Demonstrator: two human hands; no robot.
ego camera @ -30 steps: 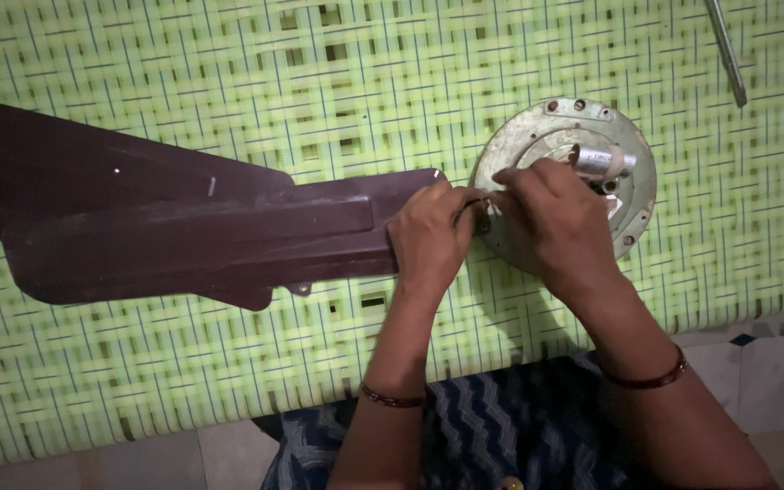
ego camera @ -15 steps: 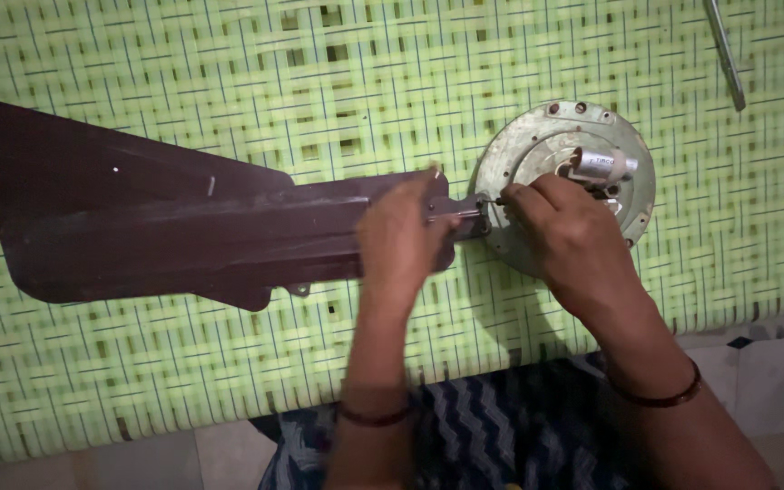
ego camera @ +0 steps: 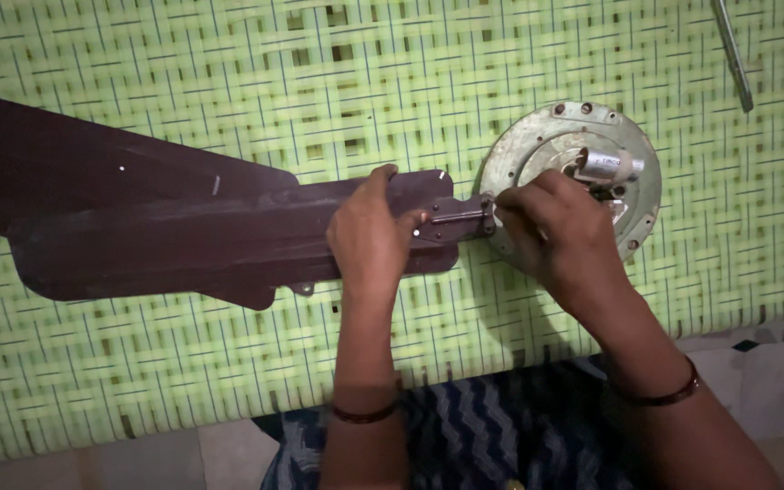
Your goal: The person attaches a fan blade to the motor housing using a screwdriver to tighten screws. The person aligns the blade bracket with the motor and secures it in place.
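Note:
Dark brown fan blades (ego camera: 183, 245) lie stacked on a green woven cot (ego camera: 319, 73). The top blade's metal bracket (ego camera: 454, 220) reaches a round grey motor plate (ego camera: 537, 136), which carries a small silver cylinder (ego camera: 610, 165). My left hand (ego camera: 369, 240) lies on the blade's narrow end, thumb over its far edge and fingertips by the bracket. My right hand (ego camera: 555, 231) rests on the plate's left rim, its fingertips pinched where the bracket meets the plate. What those fingertips hold is hidden.
A thin metal rod (ego camera: 732, 54) lies at the top right of the cot. Below the cot's near edge are my lap in blue patterned cloth (ego camera: 492, 436) and pale floor tiles (ego camera: 773, 372).
My left hand has slid left along the blade, away from the plate, uncovering the bracket. My right hand has stayed at the plate's left rim.

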